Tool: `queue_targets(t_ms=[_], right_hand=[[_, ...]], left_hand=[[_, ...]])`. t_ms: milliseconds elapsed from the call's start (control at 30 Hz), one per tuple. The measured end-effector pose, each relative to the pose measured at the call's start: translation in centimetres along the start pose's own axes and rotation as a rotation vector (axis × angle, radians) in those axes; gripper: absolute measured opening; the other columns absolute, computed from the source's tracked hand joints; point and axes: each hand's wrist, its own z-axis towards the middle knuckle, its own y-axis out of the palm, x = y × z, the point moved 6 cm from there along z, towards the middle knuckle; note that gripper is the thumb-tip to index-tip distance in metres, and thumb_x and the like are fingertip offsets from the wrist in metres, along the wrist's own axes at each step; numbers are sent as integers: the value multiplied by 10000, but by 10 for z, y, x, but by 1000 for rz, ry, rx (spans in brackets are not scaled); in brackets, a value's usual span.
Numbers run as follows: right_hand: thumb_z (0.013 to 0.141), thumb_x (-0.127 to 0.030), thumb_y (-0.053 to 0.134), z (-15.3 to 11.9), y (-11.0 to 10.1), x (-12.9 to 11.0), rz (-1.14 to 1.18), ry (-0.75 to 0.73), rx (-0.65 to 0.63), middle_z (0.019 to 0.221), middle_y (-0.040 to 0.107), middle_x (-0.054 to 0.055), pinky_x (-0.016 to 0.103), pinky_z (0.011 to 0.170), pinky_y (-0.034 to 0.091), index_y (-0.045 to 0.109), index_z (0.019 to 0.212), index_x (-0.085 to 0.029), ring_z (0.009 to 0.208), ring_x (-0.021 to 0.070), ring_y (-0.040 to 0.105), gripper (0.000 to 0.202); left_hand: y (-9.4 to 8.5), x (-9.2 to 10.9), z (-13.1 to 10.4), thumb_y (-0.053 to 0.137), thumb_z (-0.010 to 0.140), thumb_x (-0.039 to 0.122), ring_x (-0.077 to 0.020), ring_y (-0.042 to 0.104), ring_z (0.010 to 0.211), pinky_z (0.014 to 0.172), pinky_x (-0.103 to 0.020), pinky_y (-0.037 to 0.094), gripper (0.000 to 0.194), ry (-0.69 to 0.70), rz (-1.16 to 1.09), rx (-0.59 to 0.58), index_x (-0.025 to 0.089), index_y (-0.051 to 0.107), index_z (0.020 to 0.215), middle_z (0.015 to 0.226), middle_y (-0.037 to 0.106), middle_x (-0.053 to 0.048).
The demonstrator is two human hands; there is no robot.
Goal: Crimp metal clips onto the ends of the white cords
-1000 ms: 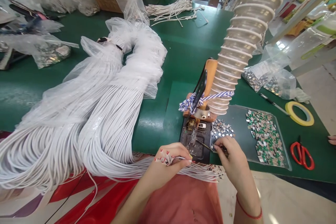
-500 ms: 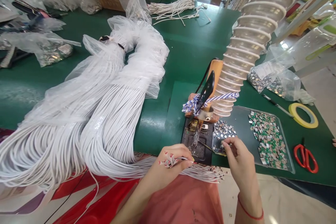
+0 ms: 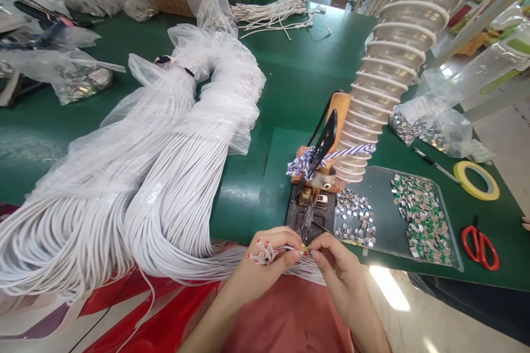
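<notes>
My left hand [image 3: 271, 256] is closed round several white cables [image 3: 261, 252], whose stripped red-tipped ends poke out over the back of the thumb. One cable end sticks out between its thumb and forefinger. Right beside it, my right hand [image 3: 339, 267] pinches a tiny piece at that cable end; the fingertips hide most of it, and it looks like a small metal connector. Just beyond both hands stands a soldering fixture [image 3: 310, 215] on a dark base, with a blue-and-white cord tied round its clamp. Loose metal connectors [image 3: 356, 215] lie to its right.
A clear tray [image 3: 383, 220] holds the connectors and a pile of green-and-metal pieces [image 3: 426, 220]. Red scissors [image 3: 480, 248], yellow tape [image 3: 476, 180] and a pen [image 3: 435, 164] lie right. A ribbed hose [image 3: 385, 66] rises behind the fixture. Large cable bundles [image 3: 174, 176] cover the left; a person sits opposite.
My right hand has moved left from the loose connectors to the cable end at my left hand. The left hand keeps its hold on the cables, nearly still.
</notes>
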Motion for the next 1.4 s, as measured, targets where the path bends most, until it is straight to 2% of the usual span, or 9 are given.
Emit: queue_targets(t_ms=[267,433,533,600,700,833,1000,1233,1400], right_hand=[[970,-190,523,6,5,0,40,-71,51,847,629,18,218,665,481,644,947,-238,761,153,610,132],[959,-226,545,6,6,2,23,-73,83,801,630,21,229,619,484,646,923,-225,710,159,607,107],[972,-279,544,5,2,6,59,-88,125,848,637,33,251,651,504,628,1032,-232,760,174,617,113],[1002,-293,489,4,-5,8,88,-120,185,862,628,39,266,681,506,620,963,-232,788,178,610,150],[1033,-312,423,3,-14,8,82,-163,245,710,551,2,254,600,456,567,776,-225,643,153,538,307],[1015,-404,464,3,-12,8,-17,-117,217,613,489,-37,232,482,368,603,839,-226,506,126,431,286],[991,-435,504,6,1,11,49,-6,203,646,485,-40,212,486,388,530,818,-227,550,126,460,272],[959,-312,589,10,7,4,124,-113,229,890,622,55,259,671,519,572,804,-218,817,179,620,183],[934,-213,612,9,8,-2,139,-166,289,873,653,45,258,678,532,590,795,-224,808,171,652,141]], left_hand=[[-2,-4,0,577,849,147,-157,654,708,665,-240,478,183,-47,84,142,165,639,677,778,716,-41],[-1,-3,-1,559,847,154,-163,654,686,635,-247,480,190,-46,107,157,169,625,669,764,717,-45],[-2,-1,-2,552,846,142,-165,659,692,624,-244,482,192,-31,119,183,173,616,667,769,717,-48],[-2,0,-3,549,850,129,-159,659,692,625,-238,484,192,-15,131,202,176,609,674,781,715,-46],[-2,3,-4,553,852,110,-145,650,684,647,-231,488,183,34,155,224,180,600,690,787,704,-34],[-3,7,-3,550,853,86,-131,638,684,647,-213,481,194,65,183,252,185,577,688,780,684,-16],[-3,12,-2,547,852,79,-125,624,678,626,-205,476,197,53,214,272,186,571,688,795,673,-12],[-1,13,-3,536,873,83,-132,633,696,644,-215,493,197,70,254,265,192,569,712,821,667,-17],[-3,17,-4,536,884,88,-136,639,710,658,-223,498,190,103,270,280,196,575,734,829,669,-18]])
